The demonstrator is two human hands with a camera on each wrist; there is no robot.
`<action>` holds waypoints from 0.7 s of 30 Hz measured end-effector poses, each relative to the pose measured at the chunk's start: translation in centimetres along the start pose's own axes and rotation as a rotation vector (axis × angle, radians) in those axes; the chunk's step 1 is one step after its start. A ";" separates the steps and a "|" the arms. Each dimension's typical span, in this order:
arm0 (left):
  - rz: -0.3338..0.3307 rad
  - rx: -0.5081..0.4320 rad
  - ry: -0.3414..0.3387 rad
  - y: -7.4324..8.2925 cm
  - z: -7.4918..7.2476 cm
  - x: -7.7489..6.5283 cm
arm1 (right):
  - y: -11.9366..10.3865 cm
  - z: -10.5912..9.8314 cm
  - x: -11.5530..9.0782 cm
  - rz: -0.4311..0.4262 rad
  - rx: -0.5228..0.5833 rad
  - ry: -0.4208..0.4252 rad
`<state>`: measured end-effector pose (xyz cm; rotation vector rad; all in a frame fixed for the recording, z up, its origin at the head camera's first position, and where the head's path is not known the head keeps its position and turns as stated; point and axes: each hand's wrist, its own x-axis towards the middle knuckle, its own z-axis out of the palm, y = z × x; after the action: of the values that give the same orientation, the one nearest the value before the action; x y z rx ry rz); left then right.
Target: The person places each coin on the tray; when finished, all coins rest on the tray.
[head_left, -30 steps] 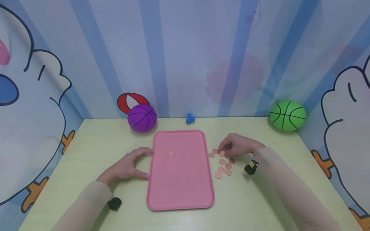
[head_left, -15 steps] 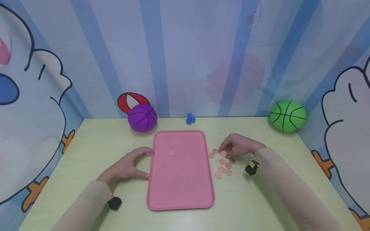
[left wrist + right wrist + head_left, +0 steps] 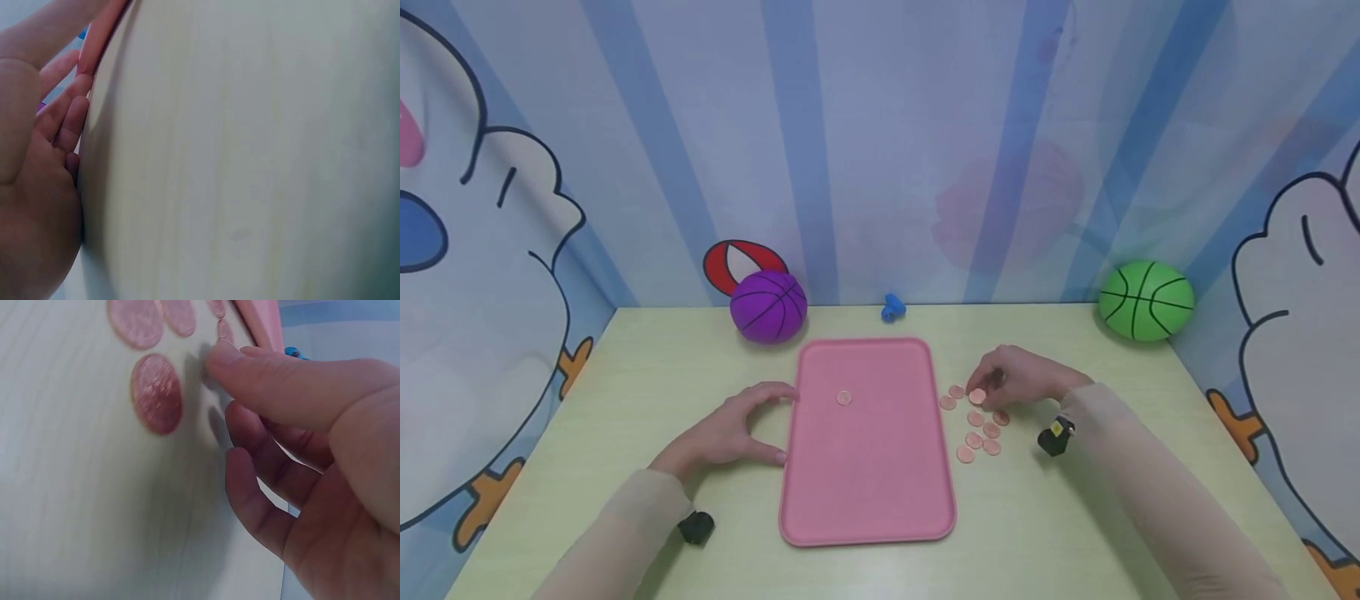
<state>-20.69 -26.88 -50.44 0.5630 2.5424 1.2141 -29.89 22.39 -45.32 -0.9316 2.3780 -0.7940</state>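
A pink tray (image 3: 872,475) lies lengthwise at the middle of the table, bearing one copper-coloured coin (image 3: 845,398) in its upper half. My left hand (image 3: 730,429) rests at its left edge, thumb and fingers spread apart with the tips on the rim; the left wrist view has these fingers (image 3: 72,119) beside the tray's side (image 3: 100,37). Right of the tray, my right hand (image 3: 1018,375) pinches a coin (image 3: 977,397) between thumb and finger. In the right wrist view the thumb (image 3: 228,356) mostly hides it. Several more coins (image 3: 975,419) lie loose below that hand.
A purple ball (image 3: 769,307) stands at the back left, a green ball (image 3: 1146,301) at the back right. Between them a small blue object (image 3: 892,308) sits near the striped backdrop (image 3: 887,150). Pale wood-look table (image 3: 1037,525) surrounds the tray.
The coin at my right fingertips has risen slightly and shows more fully between thumb and finger. My left hand and the tray have stayed in place.
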 end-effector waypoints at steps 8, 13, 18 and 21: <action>0.004 0.003 0.004 -0.2 -0.3 0.0 | -1.2 -0.3 1.0 -0.131 0.048 0.034; 0.013 0.001 0.006 0.0 -0.3 -0.1 | -2.3 0.2 2.2 -0.170 0.099 0.028; 0.030 -0.013 0.005 0.2 -0.1 -0.1 | -3.6 1.1 3.4 -0.182 0.124 0.016; 0.036 -0.016 0.004 0.2 -0.1 -0.1 | -4.3 1.6 4.1 -0.190 0.137 0.015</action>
<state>-20.61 -26.82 -50.21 0.6058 2.5342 1.2475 -29.75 16.30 -44.51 -1.1082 2.2380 -1.0254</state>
